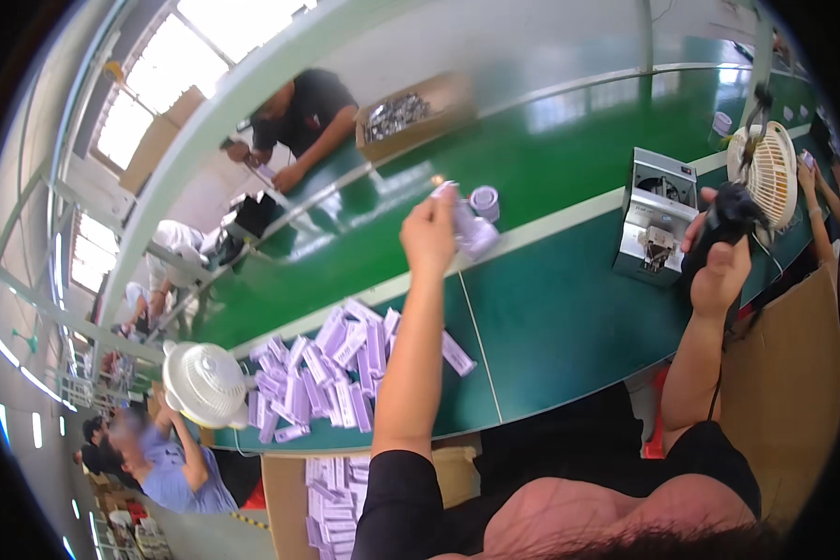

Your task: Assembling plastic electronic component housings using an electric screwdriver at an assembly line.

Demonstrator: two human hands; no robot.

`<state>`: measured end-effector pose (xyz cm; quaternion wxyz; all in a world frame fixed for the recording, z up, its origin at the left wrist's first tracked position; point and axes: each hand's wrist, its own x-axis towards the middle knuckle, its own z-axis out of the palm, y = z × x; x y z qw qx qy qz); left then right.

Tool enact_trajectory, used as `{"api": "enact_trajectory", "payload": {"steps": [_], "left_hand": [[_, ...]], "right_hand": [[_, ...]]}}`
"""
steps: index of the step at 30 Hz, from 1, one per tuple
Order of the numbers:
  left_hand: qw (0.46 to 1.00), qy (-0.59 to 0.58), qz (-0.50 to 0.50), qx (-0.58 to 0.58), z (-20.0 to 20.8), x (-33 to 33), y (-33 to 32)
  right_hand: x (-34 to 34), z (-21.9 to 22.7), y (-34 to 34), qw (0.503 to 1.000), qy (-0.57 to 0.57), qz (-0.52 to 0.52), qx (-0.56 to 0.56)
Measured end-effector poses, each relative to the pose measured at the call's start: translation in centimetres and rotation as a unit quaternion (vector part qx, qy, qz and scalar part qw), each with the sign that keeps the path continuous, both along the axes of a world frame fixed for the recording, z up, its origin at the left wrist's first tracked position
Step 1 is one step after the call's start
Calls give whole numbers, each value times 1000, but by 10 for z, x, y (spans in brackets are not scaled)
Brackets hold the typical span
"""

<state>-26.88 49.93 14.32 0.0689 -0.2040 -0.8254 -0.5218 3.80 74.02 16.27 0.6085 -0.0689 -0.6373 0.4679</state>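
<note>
My left hand [427,233] reaches over the far edge of the work table. Its fingers are pinched on a light purple plastic part, partly hidden by the hand. Right beside it sit a round purple part [483,201] and another purple part [477,240], blurred. On the right, my right hand [718,280] is wrapped round a black corded hand tool [733,215] under a dark hanging cord. Just left of that tool stands a metal fixture [659,219] with an open, box-like body. A heap of long purple plastic housings [322,369] lies to the left of my left forearm.
A green conveyor belt [532,154] runs beyond the table [551,317]. White fans [203,385] stand left and right. An open carton [285,499] of purple housings is below the table edge. Across the belt, a co-worker [308,121] works near a box of metal parts [411,121].
</note>
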Motion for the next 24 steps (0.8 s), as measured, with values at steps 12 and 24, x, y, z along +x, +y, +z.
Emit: {"api": "enact_trajectory", "payload": {"steps": [12, 24], "left_hand": [[978, 120, 168, 2, -73, -190, -1], [963, 93, -99, -232, -73, -38, 30]], "right_hand": [[6, -37, 0, 971, 70, -222, 56], [0, -69, -69, 981, -96, -67, 158]]}}
